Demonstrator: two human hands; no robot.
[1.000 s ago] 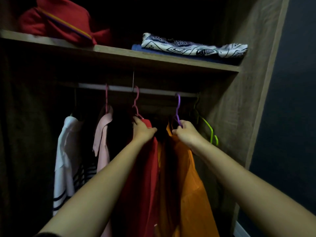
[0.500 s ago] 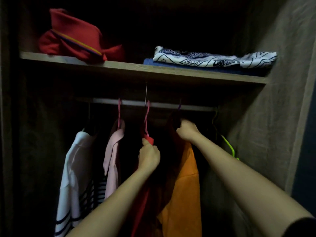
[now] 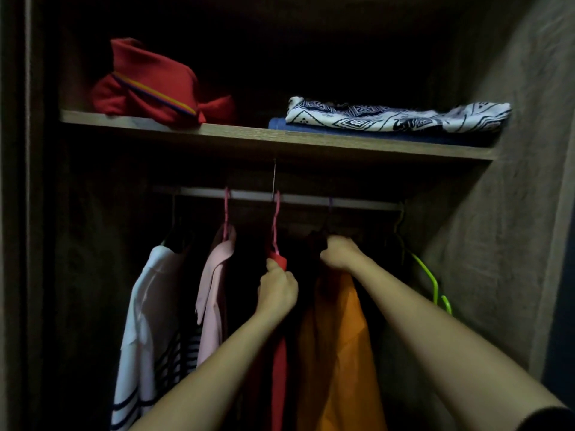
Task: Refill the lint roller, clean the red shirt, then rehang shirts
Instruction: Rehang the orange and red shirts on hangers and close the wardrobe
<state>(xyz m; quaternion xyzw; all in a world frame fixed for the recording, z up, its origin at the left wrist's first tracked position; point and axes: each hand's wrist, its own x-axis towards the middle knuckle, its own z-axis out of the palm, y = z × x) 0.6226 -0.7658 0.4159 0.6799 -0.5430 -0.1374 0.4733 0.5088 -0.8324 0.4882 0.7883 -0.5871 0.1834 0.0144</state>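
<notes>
Left hand [image 3: 278, 289] gripping red shirt [image 3: 279, 362] collar; right hand [image 3: 340, 252] clamping orange shirt [image 3: 337, 353] hanger. Seating hooks fully on rail [image 3: 305, 199], keeping garments apart.

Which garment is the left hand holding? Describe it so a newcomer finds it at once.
Start at the metal rail under the wooden shelf. Of the garments hanging there, it is the third from the left, the red shirt on a pink hanger, between a pale pink shirt and an orange one.

Wooden shelf [image 3: 311, 144] with red folded garment [image 3: 155, 85], patterned cloth [image 3: 395, 117] atop blue fabric [image 3: 342, 132].
</notes>
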